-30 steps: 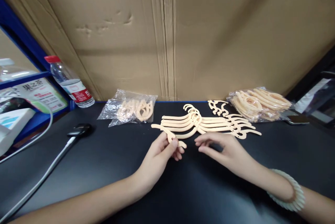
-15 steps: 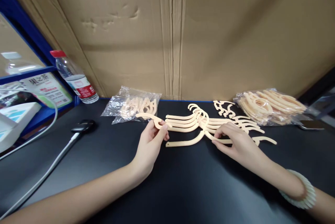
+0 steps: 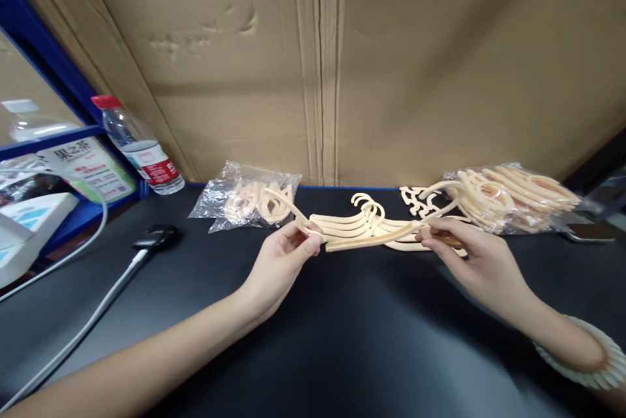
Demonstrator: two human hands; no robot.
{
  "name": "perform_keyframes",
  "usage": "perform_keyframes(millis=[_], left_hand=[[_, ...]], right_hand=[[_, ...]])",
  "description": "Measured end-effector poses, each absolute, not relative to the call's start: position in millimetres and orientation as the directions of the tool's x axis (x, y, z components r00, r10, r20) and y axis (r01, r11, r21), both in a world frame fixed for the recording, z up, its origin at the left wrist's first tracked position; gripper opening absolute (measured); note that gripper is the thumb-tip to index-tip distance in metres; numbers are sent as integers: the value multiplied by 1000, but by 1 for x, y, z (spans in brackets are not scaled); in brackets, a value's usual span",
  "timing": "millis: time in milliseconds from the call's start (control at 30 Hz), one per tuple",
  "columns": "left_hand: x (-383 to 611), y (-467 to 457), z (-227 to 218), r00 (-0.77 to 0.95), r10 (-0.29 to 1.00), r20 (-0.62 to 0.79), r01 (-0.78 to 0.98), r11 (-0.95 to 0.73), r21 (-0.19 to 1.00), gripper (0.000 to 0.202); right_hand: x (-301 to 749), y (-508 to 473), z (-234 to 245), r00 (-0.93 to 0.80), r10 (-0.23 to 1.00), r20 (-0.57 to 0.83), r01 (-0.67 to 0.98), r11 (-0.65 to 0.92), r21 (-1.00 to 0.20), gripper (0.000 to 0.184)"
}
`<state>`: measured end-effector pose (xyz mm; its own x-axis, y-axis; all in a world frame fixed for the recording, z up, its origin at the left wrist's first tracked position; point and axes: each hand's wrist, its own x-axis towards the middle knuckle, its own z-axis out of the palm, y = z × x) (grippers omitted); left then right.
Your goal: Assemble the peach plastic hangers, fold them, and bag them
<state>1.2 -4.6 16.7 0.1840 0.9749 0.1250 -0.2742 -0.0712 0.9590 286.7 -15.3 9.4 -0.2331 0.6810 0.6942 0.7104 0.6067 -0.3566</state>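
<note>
Cream plastic hanger (image 3: 372, 240): thin, one long arm with a curved hook end. It sat at centre frame, raised off the black surface (image 3: 342, 346), just in front of the hanger stack (image 3: 349, 221). The right hand (image 3: 482, 258) had its grip clamped on it near the hook end. The left hand (image 3: 281, 261) grip was pinched together on a small curved hook piece (image 3: 286, 204), close to the hanger's free end. Half a second earlier the hanger lay flat on the surface under the right fingers. The hook piece was already held.
</note>
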Motion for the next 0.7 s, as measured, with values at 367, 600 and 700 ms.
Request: perform_keyframes(millis=[367, 600, 700], left_hand=[[-2, -7, 22, 401, 916, 30, -431, 160, 888, 8], [-1, -9, 25, 471, 882, 19, -427, 209, 880, 10], [1, -11, 26, 480, 877, 4, -419, 225, 880, 13]], right_hand=[[288, -19, 8, -212, 597, 773, 740, 615, -272, 8], [290, -19, 6, -249, 567, 785, 742, 633, -221, 10], [290, -20, 5, -231, 569, 789, 760, 612, -219, 9]])
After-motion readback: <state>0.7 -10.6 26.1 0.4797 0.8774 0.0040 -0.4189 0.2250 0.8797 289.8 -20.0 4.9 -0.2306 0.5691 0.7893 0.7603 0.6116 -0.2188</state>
